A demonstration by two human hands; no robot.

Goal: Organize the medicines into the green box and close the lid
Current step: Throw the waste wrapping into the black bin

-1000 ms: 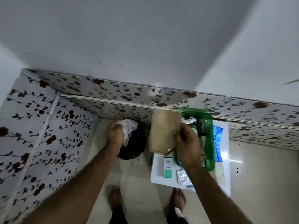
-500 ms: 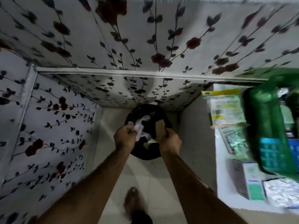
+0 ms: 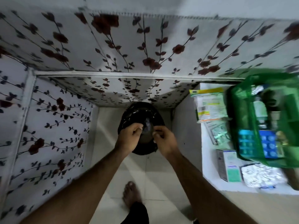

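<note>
Both hands, left (image 3: 129, 138) and right (image 3: 165, 139), look loosely curled and empty over the black bag-lined bin (image 3: 140, 113), so I'd turn back to the translucent green plastic box (image 3: 242, 120) next.

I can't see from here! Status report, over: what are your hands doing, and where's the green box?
Both hands, left hand and right hand, over black bin. Green box open on white table, medicines outside. Nothing blocking.

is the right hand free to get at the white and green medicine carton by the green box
Probably yes: the right hand looks empty over the black bin, and the carton lies uncovered beside the green box.
</note>
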